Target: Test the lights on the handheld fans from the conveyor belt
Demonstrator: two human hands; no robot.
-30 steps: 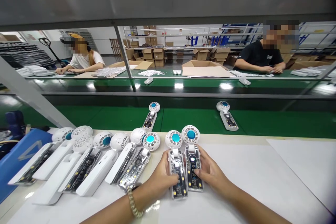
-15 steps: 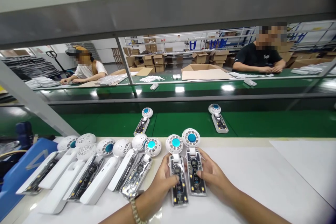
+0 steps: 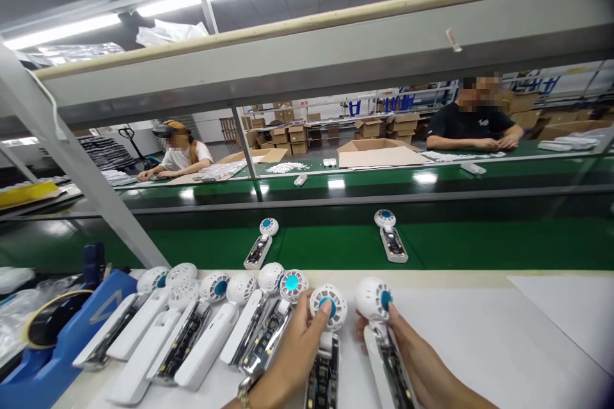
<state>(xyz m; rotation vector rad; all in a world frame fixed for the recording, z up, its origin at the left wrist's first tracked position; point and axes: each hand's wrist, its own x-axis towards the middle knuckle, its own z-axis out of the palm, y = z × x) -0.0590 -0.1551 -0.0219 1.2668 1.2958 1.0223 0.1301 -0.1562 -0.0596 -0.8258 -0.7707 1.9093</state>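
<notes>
My left hand (image 3: pixel 302 339) grips a white device (image 3: pixel 322 370) by its round fan head, thumb on the blue centre. Its clear-faced body with a dark circuit board hangs down toward the lower edge of the view. My right hand (image 3: pixel 407 339) is closed around a second white device (image 3: pixel 384 361), turned so that its white side and part of its board show. The thumb rests at the blue centre of that fan head. To the left of my hands lies a row of several similar devices (image 3: pixel 206 345), some showing white backs, others circuit boards.
Two more devices (image 3: pixel 259 250) (image 3: pixel 393 243) lie on the green conveyor (image 3: pixel 326 243) ahead. A blue tape dispenser (image 3: pixel 62 351) stands at left, near a slanted metal post (image 3: pixel 105 192). Two people sit across the line, beyond a low overhead beam (image 3: pixel 288 57).
Both hands have shifted from the device bodies up to the fan heads. The right device has turned sideways and moved rightward. The camera view has tilted upward.
</notes>
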